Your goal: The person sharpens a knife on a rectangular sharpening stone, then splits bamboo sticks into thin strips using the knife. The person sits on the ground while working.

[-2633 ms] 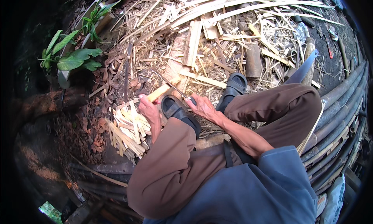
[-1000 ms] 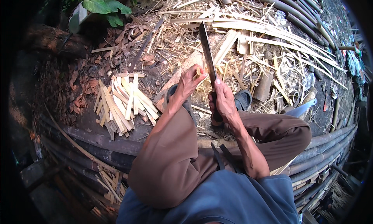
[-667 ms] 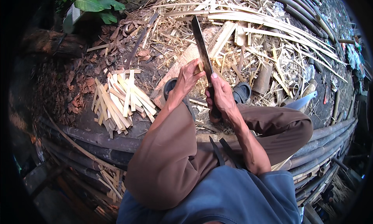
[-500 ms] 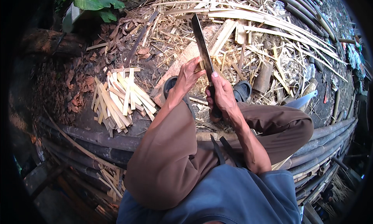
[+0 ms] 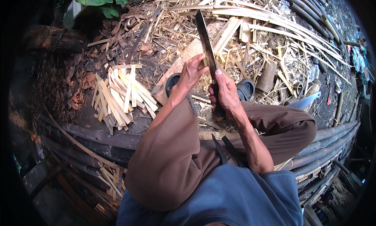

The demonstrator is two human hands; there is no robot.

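Observation:
My right hand (image 5: 227, 92) is wrapped round the dark handle of a machete (image 5: 206, 40). Its long blade points up and slightly left, away from me. At the left side of the blade, my left hand (image 5: 190, 72) pinches a short pale bamboo piece (image 5: 205, 62). Most of that piece is hidden by the fingers and the blade, so whether the edge cuts into it does not show. Left of my hands lies a loose pile of split bamboo strips (image 5: 124, 93) on the ground.
A wooden plank (image 5: 172, 69) slants away beneath my hands. Long bamboo slats (image 5: 274, 20) and shavings cover the far ground. A saw blade (image 5: 306, 101) lies at the right, past a cut bamboo section (image 5: 267, 75). Bamboo poles (image 5: 105, 136) run close by me.
My hands and the machete have shifted very slightly up and right in the picture. Both grips look the same, and the strip pile is unchanged.

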